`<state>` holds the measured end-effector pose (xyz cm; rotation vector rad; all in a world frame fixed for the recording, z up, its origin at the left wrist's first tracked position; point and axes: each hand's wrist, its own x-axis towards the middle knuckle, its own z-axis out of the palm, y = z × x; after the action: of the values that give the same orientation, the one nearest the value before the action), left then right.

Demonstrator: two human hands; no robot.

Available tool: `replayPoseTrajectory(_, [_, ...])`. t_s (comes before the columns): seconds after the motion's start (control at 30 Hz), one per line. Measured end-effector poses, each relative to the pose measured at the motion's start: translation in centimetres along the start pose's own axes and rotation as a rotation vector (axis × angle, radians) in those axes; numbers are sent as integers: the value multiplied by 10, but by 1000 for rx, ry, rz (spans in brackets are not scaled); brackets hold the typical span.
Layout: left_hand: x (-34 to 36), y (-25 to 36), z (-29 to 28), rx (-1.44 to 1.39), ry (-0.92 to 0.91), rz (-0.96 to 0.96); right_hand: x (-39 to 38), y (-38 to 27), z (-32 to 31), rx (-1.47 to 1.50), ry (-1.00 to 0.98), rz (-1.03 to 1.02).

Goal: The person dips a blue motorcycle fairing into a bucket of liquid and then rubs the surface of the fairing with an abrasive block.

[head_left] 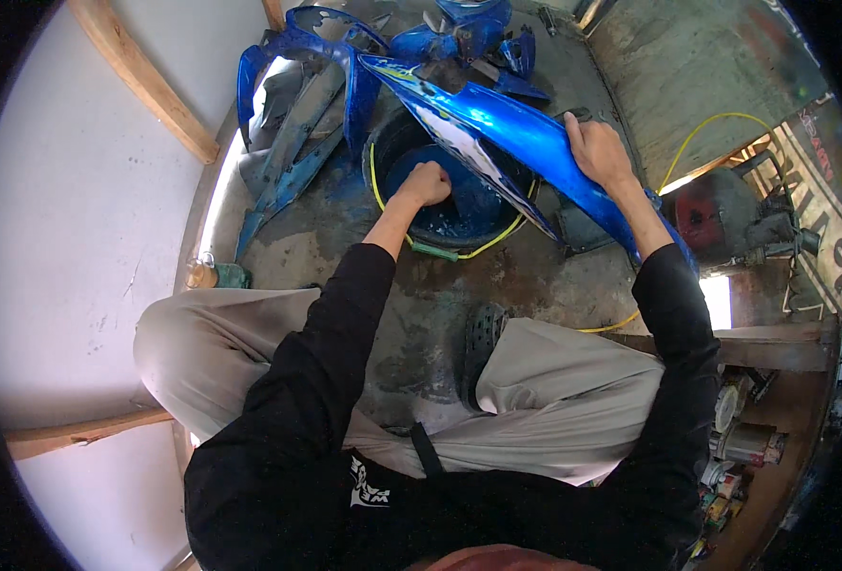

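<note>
My right hand [600, 150] grips the edge of a long, glossy blue motorcycle body panel [507, 116], which slants from upper left to lower right above a dark bucket [380, 157]. Along the panel's lower side runs a pale, worn-looking strip. My left hand [425, 183] is closed over the bucket, its knuckles up; whatever its fingers hold is hidden. Bluish water [473, 205] with some foam shows inside the bucket. A yellow handle [492, 242] with a green grip [434, 252] hangs at the bucket's near rim.
Several blue fairing pieces [312, 36] and scuffed long panels [293, 171] lie beyond the bucket. At right stands a red and black machine [711, 214] with a yellow hose [692, 143]. A jar [201, 274] sits by the left wall; cans [752, 443] line a shelf at lower right.
</note>
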<state>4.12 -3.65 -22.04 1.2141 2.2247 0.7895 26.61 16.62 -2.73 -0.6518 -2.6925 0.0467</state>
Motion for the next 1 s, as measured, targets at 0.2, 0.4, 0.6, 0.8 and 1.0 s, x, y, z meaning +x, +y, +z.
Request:
replayPoseTrajectory(0.2, [4, -5, 4, 122, -169, 3, -2, 5, 0, -20, -11, 17])
replayPoseTrajectory(0.4, [-6, -5, 9, 380, 128, -127, -2, 6, 4, 10, 1, 45])
replayPoseTrajectory(0.6, [-14, -4, 14, 501, -18, -75, -1, 1, 0, 13, -13, 39])
replayPoseTrajectory(0.8, [-5, 5, 0, 102, -262, -43, -2, -5, -5, -27, -29, 69])
replayPoseTrajectory(1.0, [-39, 18, -20, 70, 178, 310, -3, -14, -10, -30, -26, 16])
